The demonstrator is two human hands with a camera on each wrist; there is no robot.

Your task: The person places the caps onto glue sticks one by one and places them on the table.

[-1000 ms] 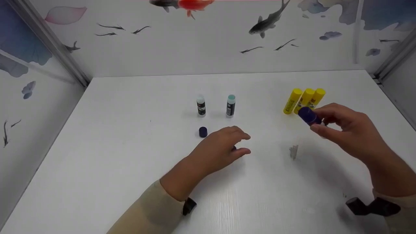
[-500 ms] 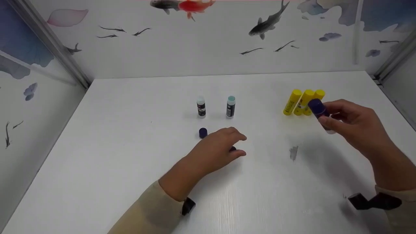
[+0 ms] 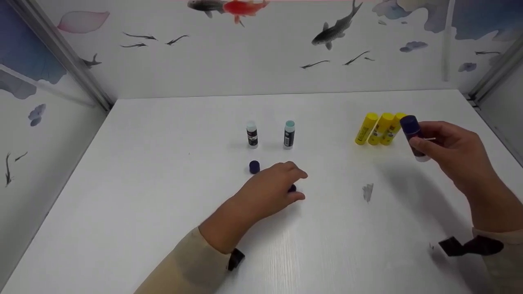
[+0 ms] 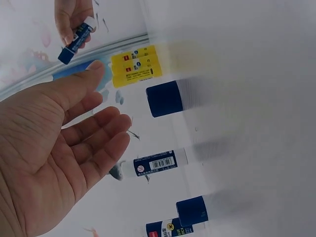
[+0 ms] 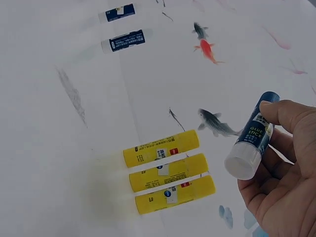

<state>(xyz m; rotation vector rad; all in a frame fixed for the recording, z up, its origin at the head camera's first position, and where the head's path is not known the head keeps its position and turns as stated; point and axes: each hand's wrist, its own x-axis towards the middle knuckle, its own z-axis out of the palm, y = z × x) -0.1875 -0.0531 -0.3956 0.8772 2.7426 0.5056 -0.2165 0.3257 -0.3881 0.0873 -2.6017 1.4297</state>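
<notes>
My right hand (image 3: 459, 153) grips a dark blue glue stick (image 5: 252, 131) between thumb and fingers, raised above the table's right side. Its blue cap is on and points up, and the whitish base faces the right wrist camera. With fingers loosely spread, my left hand (image 3: 265, 190) hovers at mid-table and holds nothing. Beside its fingers stands a loose blue cap (image 4: 165, 98), mostly hidden by the hand in the head view. A second blue cap (image 3: 254, 167) stands just left of it. Behind them are two upright uncapped glue sticks, one pale-topped (image 3: 252, 136), the other greenish-topped (image 3: 289, 136).
Three yellow glue sticks (image 3: 381, 129) stand upright in a row at the back right, just left of the raised glue stick. A grey smudge (image 3: 367, 192) marks the white table (image 3: 163, 204) between the hands. A fish-patterned wall (image 3: 269, 69) closes off the back.
My right hand has moved right and farther back, turning the glue stick more upright and uncovering the yellow ones. My left hand has drifted slightly left.
</notes>
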